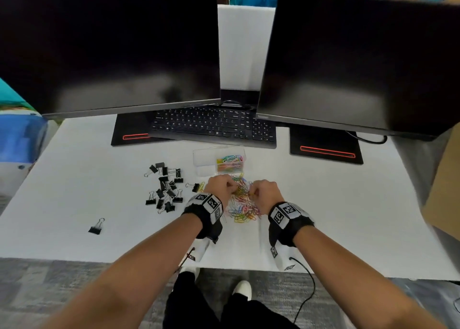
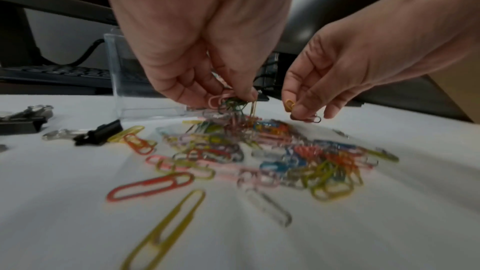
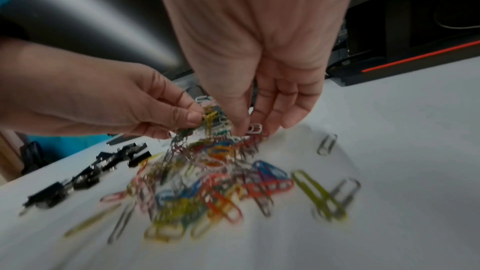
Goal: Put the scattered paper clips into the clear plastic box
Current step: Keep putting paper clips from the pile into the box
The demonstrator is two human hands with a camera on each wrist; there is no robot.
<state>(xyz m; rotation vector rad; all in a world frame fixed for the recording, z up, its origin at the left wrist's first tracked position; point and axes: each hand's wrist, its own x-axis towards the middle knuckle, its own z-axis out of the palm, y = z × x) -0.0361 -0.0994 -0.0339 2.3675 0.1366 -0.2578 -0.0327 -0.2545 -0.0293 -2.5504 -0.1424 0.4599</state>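
Observation:
A heap of coloured paper clips (image 1: 242, 205) lies on the white table (image 1: 323, 204), just in front of the clear plastic box (image 1: 204, 160). The box's right part holds a bunch of clips (image 1: 229, 163). Both hands are down in the far end of the heap. My left hand (image 1: 232, 188) pinches a tangled cluster of clips (image 2: 231, 103), lifted slightly with strands hanging. My right hand (image 1: 251, 193) pinches a few clips, a yellow one (image 2: 289, 104) and a white one (image 3: 255, 129), at its fingertips (image 3: 240, 130).
Black binder clips (image 1: 165, 187) are scattered left of the heap, and one (image 1: 96, 227) lies apart near the front left. A keyboard (image 1: 214, 126) and two dark monitors (image 1: 107, 45) stand behind the box. Loose clips (image 3: 326, 144) lie right of the heap.

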